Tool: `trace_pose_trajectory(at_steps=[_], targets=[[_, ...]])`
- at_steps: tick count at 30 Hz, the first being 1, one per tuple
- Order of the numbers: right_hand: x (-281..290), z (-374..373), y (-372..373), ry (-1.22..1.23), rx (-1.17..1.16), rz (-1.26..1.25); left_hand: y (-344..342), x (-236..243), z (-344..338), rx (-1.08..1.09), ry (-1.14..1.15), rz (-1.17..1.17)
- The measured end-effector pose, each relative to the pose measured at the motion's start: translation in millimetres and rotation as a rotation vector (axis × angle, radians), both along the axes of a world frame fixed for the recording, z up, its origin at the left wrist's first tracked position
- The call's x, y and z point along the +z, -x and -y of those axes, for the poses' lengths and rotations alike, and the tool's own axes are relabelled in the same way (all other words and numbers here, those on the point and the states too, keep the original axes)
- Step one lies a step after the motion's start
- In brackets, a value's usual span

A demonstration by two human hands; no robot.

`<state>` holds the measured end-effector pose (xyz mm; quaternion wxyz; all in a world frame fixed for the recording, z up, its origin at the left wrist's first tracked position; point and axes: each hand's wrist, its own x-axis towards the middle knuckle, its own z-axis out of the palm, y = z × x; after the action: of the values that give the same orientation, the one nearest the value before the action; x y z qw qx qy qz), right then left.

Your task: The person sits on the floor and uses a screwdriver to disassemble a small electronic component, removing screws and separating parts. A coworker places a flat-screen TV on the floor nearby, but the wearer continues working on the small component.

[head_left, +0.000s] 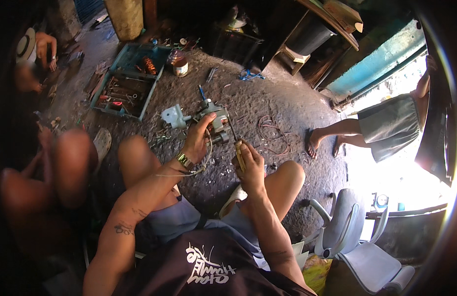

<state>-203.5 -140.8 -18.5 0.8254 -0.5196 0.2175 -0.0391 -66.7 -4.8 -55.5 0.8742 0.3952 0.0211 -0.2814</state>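
left hand [198, 139] grips a small grey motor [216, 121] on the dirt floor [282, 106], while right hand [249, 165] is closed around a screwdriver [237, 143] touching it, near the open toolbox [125, 81].

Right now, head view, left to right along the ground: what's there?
Open toolbox → small white housing part → grey motor unit under the left hand → screwdriver in the right hand → loose reddish wire loops → a bystander's sandalled foot.
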Motion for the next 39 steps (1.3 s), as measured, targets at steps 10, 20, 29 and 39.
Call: trace_pose_trajectory(at_steps=[10,20,29,39], targets=[[9,15,-4,-0.195,0.107,-0.038,2,5,-6,0.028,-0.126,0.113],[-23,26,19,-0.197,0.220,0.109,15,22,-29,-0.069,-0.320,0.492],[22,11,54,0.943,-0.108,0.022,-10,56,-43,0.127,-0.351,1.006],[84,16,13,1.542,-0.040,0.525,-11,67,-61,-0.447,-0.453,0.690]])
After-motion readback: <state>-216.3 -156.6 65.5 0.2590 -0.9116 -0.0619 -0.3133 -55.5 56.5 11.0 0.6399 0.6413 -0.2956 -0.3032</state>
